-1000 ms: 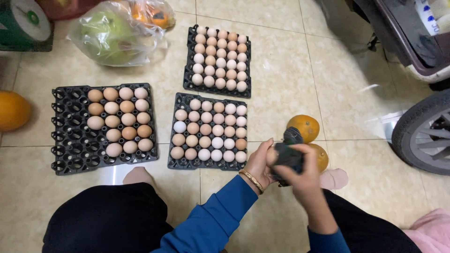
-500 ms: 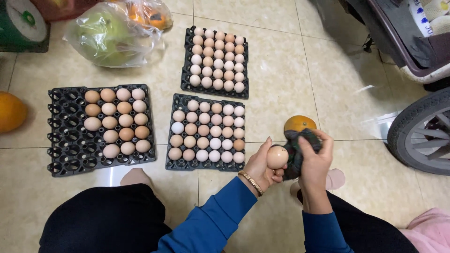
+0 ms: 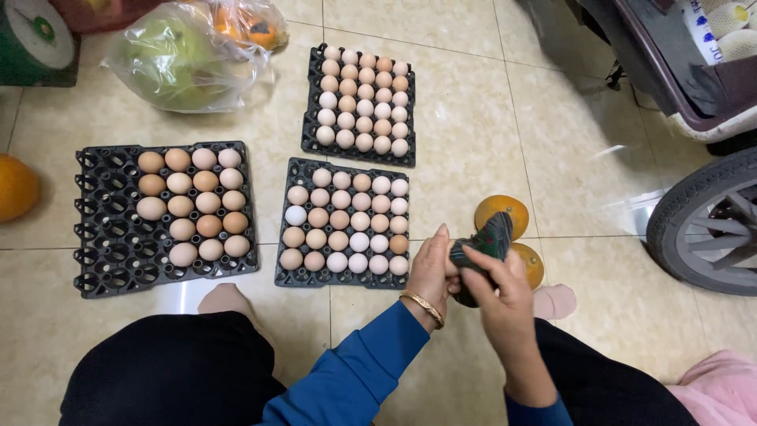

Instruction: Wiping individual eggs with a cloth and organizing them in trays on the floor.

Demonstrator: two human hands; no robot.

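My left hand (image 3: 430, 274), with a gold bracelet on its wrist, is cupped around an egg that is almost fully hidden. My right hand (image 3: 505, 288) presses a dark cloth (image 3: 482, 243) over that egg. Both hands hover above the tiled floor, just right of the front corner of the middle black egg tray (image 3: 293, 166), which is full of pale and tan eggs. Beyond it lies a second full tray (image 3: 309, 143). The left tray (image 3: 106, 264) holds brown eggs on its right half, with empty cups on the left and front.
Two oranges (image 3: 501, 211) lie on the floor right behind my hands, and another orange (image 3: 14, 187) sits at the far left. A plastic bag of produce (image 3: 181, 59) lies at the back left. A cart wheel (image 3: 702, 229) stands at the right.
Half a second ago the egg showed bare in my left hand. My right hand has since brought the cloth over it, and both hands sit slightly lower.
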